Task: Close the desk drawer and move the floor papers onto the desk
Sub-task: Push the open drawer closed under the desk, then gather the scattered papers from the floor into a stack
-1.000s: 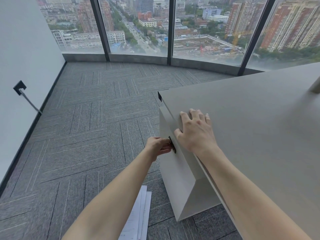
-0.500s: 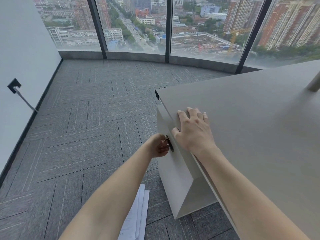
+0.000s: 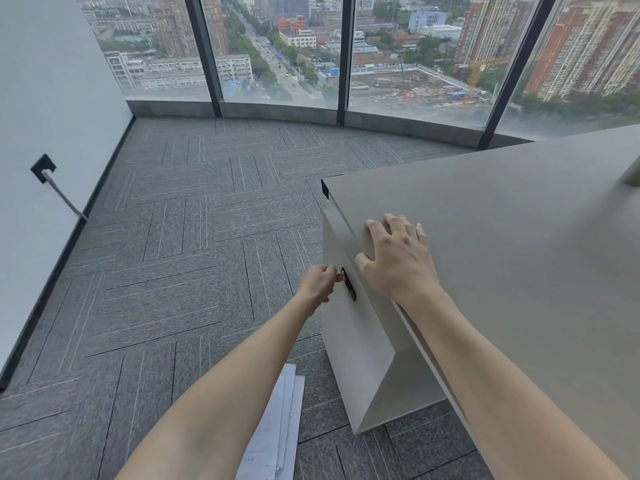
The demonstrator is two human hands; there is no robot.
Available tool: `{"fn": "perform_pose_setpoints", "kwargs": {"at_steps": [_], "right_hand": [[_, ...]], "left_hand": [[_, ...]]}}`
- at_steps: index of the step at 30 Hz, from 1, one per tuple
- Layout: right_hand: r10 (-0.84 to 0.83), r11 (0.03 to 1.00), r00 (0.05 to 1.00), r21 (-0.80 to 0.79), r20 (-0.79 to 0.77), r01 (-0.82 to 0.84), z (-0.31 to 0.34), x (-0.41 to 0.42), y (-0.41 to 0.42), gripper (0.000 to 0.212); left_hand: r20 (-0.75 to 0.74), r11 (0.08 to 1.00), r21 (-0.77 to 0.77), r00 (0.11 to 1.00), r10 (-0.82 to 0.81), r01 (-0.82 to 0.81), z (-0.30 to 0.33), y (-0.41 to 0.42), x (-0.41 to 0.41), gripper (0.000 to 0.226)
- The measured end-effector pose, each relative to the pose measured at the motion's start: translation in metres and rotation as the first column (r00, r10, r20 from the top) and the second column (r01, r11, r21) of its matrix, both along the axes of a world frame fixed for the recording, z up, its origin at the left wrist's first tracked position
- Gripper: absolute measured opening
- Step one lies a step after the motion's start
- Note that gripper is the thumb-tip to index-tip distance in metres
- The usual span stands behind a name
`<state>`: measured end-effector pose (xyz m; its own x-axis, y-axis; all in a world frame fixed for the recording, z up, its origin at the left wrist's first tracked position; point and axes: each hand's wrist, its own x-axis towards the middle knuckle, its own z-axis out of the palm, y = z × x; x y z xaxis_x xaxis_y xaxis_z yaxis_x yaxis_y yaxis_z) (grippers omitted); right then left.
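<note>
The pale grey desk [image 3: 519, 237] fills the right side. Its drawer front [image 3: 349, 341] faces left and looks flush under the desk top. A small dark handle [image 3: 350, 292] sits on that front. My left hand [image 3: 320, 284] is curled against the handle's upper end, fingertips pinched on it. My right hand [image 3: 398, 258] lies flat on the desk top at its left edge, fingers spread, thumb over the rim. White floor papers [image 3: 280, 424] lie stacked on the carpet under my left forearm, partly hidden by it.
Grey carpet tiles [image 3: 180, 278] stretch left to a white wall [image 3: 45, 116] with a black socket and cable [image 3: 43, 168]. Floor-to-ceiling windows [image 3: 277, 46] run along the far side. A pale object [image 3: 632, 173] stands at the desk's right edge.
My left hand has stayed at the handle, its fingers closing a little tighter against it. My right hand has kept its place on the desk top. The drawer front shows no clear movement.
</note>
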<state>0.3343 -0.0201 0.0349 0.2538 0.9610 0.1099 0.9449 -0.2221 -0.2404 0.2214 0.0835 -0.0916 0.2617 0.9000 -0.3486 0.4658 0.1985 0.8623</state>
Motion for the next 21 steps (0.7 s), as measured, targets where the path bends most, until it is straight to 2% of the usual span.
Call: {"fn": "perform_pose_setpoints", "kwargs": {"at_steps": [5, 10, 13, 17, 21], "right_hand": [[-0.005, 1.0, 1.0, -0.013, 0.009, 0.006, 0.003, -0.004, -0.004, 0.064], [-0.023, 0.997, 0.998, -0.072, 0.05, 0.026, 0.009, -0.01, -0.011, 0.053], [-0.037, 0.996, 0.999, -0.082, 0.036, 0.039, 0.015, -0.027, -0.022, 0.039], [0.027, 0.997, 1.0, -0.074, -0.016, -0.028, 0.029, -0.084, -0.048, 0.042], [0.14, 0.982, 0.987, -0.117, -0.074, -0.148, 0.03, -0.147, -0.075, 0.043]], "left_hand": [[-0.325, 0.965, 0.147, 0.932, -0.162, 0.219, 0.024, -0.02, -0.038, 0.031], [-0.494, 0.942, 0.138, 0.845, -0.203, 0.307, 0.061, -0.046, -0.097, 0.037], [-0.559, 0.942, 0.139, 0.809, -0.181, 0.306, 0.083, -0.065, -0.137, 0.035], [-0.575, 0.954, 0.128, 0.804, -0.151, 0.271, 0.107, -0.097, -0.189, 0.025], [-0.571, 0.965, 0.123, 0.812, -0.121, 0.23, 0.12, -0.133, -0.234, 0.026]]}}
